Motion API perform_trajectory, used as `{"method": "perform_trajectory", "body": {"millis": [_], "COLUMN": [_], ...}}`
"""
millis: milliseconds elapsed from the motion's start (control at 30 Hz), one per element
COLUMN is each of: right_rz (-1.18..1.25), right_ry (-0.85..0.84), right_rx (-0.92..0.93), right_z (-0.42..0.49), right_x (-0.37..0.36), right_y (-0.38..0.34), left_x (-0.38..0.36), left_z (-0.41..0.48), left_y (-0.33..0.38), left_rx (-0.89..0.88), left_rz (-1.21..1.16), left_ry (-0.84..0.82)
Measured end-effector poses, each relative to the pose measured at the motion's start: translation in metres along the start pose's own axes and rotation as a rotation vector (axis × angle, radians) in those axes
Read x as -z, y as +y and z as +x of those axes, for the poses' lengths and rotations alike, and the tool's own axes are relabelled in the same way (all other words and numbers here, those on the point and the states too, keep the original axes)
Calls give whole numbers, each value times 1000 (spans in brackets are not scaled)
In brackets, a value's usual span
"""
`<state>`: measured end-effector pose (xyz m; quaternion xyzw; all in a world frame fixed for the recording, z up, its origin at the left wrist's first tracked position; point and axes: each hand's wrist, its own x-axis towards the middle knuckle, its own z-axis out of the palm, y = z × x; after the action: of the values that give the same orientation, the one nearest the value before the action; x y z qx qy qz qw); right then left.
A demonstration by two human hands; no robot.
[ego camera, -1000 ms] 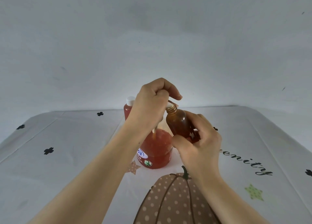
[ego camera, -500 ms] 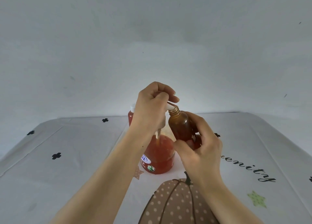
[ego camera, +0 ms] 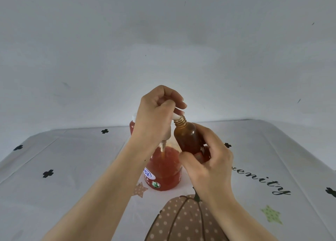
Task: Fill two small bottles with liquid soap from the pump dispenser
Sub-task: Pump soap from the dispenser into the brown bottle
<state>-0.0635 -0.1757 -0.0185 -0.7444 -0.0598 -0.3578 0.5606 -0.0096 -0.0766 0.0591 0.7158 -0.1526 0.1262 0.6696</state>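
A round pump dispenser (ego camera: pixel 163 170) of red-orange soap stands on the table just past the pumpkin print. My left hand (ego camera: pixel 156 113) curls over its white pump head, whose nozzle pokes out at the right. My right hand (ego camera: pixel 209 164) grips a small amber bottle (ego camera: pixel 187 137), tilted, with its threaded open neck right under the nozzle tip. Behind my left hand a second small bottle (ego camera: pixel 132 126) with reddish contents and a white cap is mostly hidden.
A white tablecloth (ego camera: pixel 72 168) with black clover marks, a dotted pumpkin print (ego camera: pixel 178 220), stars and script lettering covers the table. A plain grey wall rises behind the far edge.
The pump head and my left hand have risen a little; the stem under the head shows more. The amber bottle stays at the nozzle. The view has shifted slightly.
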Motion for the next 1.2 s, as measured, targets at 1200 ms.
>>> {"method": "perform_trajectory", "body": {"millis": [1200], "right_rz": [-58], "right_ry": [4], "right_rx": [11], "right_z": [0], "right_x": [-2], "right_y": [2], "left_x": [-2], "left_z": [-5], "left_y": [1], "left_rx": [-3], "left_rz": [62], "left_ry": [4]}}
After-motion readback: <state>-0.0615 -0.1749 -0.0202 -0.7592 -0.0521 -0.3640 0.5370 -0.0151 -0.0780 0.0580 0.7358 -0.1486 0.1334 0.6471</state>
